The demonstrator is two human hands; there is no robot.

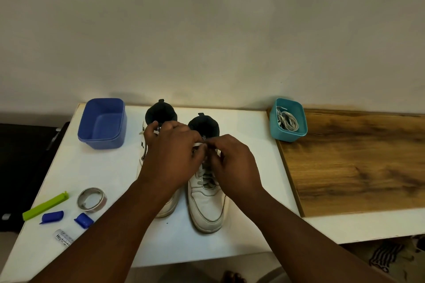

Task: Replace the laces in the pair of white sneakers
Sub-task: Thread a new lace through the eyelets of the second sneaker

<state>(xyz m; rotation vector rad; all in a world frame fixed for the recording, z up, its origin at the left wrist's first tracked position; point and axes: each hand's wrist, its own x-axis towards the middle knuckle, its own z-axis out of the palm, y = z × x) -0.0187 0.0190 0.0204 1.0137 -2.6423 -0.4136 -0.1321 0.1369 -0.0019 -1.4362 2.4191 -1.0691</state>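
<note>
Two white sneakers with dark collars stand side by side on the white table (110, 167), toes toward me. The right sneaker (207, 207) shows grey-white laces crossed over its tongue. My left hand (171, 151) lies over the left sneaker (161, 115) and reaches across to the right one. My right hand (232, 163) meets it above the right sneaker's upper eyelets. Fingertips of both hands pinch the white lace (199, 144) there. The left sneaker's lacing is mostly hidden under my left hand.
An empty blue tub (102, 124) stands at the back left. A teal tub (288, 119) with coiled white laces sits on the wooden board (356, 163) to the right. A tape roll (91, 199), green clip (44, 205) and two blue caps lie front left.
</note>
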